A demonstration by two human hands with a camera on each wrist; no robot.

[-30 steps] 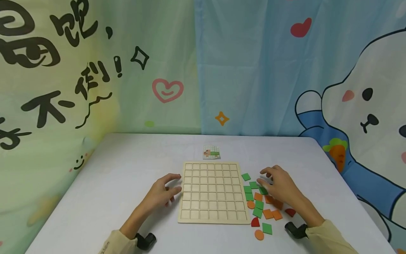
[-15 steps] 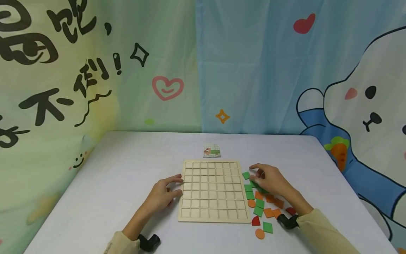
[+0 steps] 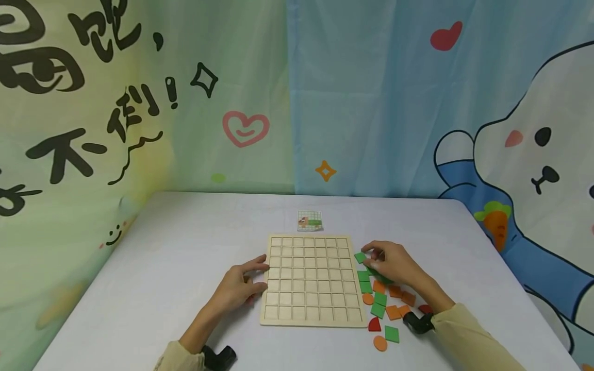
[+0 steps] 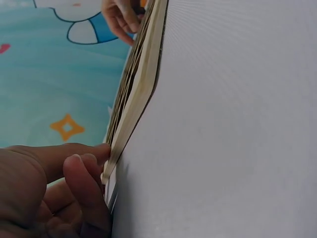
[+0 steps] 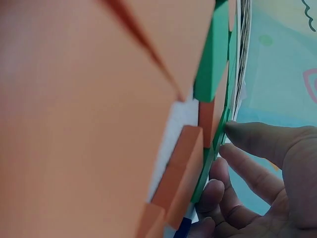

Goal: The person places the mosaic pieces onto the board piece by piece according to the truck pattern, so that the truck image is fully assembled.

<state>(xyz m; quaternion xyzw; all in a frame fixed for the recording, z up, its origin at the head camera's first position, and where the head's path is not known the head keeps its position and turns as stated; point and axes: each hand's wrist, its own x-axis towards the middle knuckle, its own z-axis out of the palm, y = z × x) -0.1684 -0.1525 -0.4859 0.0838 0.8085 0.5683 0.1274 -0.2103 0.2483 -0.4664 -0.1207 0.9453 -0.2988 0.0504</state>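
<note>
Presumably to steady the grid board (image 3: pixel 315 281), the left hand (image 3: pixel 235 287), digits apart, touches its left edge, while the right hand (image 3: pixel 394 263) sits at a green tile (image 3: pixel 359 257) near the board's far-right corner, whether pinching we cannot tell.

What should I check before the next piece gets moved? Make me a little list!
1. Wooden board lying flat on the table: ok.
2. Left hand at the board's left edge: ok, a fingertip touches it.
3. Picture card uncovered: ok, it lies just beyond the board's far edge.
4. Right hand firmly holding the nearby green square: cannot tell; the fingertips are close, but a grip isn't clear.
5. Pieces sorted by colour: not ok, orange pieces lie mixed among green ones.
</note>
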